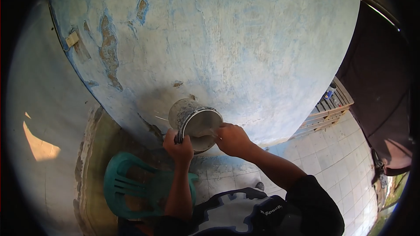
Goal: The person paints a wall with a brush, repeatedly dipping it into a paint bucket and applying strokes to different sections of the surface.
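Note:
A paint-spattered grey bucket (189,110) is tilted with its round mouth toward me, in front of the wall. My left hand (179,145) is closed on the left side of its dark, crusted rim. At the right of the mouth, my right hand (232,140) is closed, its fingertips just inside the rim. A pale, thin piece shows by those fingertips against the bucket's inside; I cannot tell what it is.
The wall (245,52) has worn pale blue paint and peeled patches. A green plastic chair (124,188) stands at lower left. At right, a wooden pallet stack (330,111) carries small items. Below lies a tiled floor (323,157); a dark cloth (372,74) hangs at far right.

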A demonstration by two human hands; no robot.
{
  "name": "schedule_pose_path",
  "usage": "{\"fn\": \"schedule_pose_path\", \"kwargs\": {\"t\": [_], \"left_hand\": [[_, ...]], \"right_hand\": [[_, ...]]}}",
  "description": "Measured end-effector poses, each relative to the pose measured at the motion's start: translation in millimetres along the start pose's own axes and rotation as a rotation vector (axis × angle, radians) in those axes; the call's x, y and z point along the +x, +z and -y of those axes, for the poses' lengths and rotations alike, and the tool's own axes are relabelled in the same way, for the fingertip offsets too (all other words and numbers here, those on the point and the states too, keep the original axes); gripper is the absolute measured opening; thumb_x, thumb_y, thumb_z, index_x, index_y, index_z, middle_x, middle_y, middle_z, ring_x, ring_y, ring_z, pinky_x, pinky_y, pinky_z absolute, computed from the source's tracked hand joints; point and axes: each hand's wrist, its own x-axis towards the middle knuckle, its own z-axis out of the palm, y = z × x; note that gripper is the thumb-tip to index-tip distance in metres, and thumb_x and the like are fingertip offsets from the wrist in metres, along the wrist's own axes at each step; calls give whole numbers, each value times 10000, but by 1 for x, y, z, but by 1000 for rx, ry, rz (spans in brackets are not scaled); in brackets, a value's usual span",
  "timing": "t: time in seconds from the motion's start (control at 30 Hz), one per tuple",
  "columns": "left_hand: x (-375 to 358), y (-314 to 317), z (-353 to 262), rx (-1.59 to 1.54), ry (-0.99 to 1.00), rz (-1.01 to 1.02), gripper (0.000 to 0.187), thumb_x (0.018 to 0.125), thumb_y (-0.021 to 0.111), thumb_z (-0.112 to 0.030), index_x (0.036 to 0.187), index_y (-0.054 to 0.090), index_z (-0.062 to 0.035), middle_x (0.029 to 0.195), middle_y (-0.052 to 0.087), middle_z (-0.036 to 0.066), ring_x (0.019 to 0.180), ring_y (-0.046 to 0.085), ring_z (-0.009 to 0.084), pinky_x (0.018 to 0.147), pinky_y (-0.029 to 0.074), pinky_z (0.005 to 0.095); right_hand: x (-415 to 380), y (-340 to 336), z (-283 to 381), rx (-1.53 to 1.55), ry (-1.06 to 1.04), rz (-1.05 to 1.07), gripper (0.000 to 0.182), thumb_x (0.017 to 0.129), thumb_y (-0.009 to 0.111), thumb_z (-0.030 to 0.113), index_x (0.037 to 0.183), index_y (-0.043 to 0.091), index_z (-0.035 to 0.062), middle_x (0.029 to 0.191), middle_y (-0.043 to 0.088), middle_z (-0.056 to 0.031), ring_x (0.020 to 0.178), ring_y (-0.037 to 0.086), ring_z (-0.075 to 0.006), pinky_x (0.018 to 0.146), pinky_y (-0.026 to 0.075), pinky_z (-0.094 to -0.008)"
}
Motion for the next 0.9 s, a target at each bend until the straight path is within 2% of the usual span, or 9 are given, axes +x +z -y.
{"fn": "schedule_pose_path", "kwargs": {"t": [0.07,0.1,0.13,0.27,0.33,0.57,0.63,0.73,0.9], "left_hand": [[3,-3,7,-31,-17,15,192,695,599,34,707,415,-18,613,365,64,551,356,157,522,304,341],[4,-2,8,-54,-34,22,208,702,598,34,709,397,-23,609,342,39,564,325,109,516,287,322],[5,-2,9,-64,-36,32,208,702,598,34,709,397,-23,609,342,39,564,325,109,516,287,322],[8,4,14,-217,-196,65,259,717,604,30,712,355,-40,646,314,-32,615,304,53,512,249,293],[7,9,19,-288,-242,70,274,721,604,29,712,340,-45,656,300,-50,626,298,45,516,240,286],[3,11,28,-349,-443,121,318,711,601,29,710,300,-72,670,264,-51,628,264,55,537,227,287],[3,8,29,-351,-464,118,321,707,605,27,710,301,-75,672,262,-49,628,263,59,541,229,289],[3,4,32,-356,-483,107,324,710,607,24,712,299,-76,671,253,-43,627,251,67,549,222,290],[2,-4,30,-322,-564,84,333,703,590,28,723,281,-93,725,243,-47,655,245,75,594,221,269]], "right_hand": [[-10,-15,0,306,-6,-148,200,893,684,122,1051,737,11,821,686,-189,750,684,-349,689,540,-426],[-14,-19,-3,410,54,-156,219,898,721,122,1085,759,13,801,695,-190,688,653,-287,673,513,-382],[-18,-27,-3,560,190,-86,228,927,705,136,1112,759,14,785,699,-137,664,598,-178,659,494,-338],[-34,-20,-27,1003,409,-128,255,954,676,119,1138,750,-41,721,595,11,629,459,-71,585,393,-245],[-43,-30,-29,1172,582,-86,271,970,665,172,1125,751,-33,699,547,19,599,403,-53,536,329,-229],[-66,-13,-43,1574,637,-129,280,1011,610,179,1174,684,-36,719,511,25,562,345,-60,510,294,-220],[-67,-7,-43,1695,612,-133,232,1033,558,184,1094,638,-25,725,531,-3,538,372,-61,489,314,-219],[-67,-1,-41,1755,566,-34,207,1032,535,162,1115,597,-17,760,533,-19,530,363,-63,480,323,-211],[-57,7,-39,1833,392,111,361,1027,504,301,1211,530,-8,803,543,-23,523,373,-64,464,310,-203]]}}
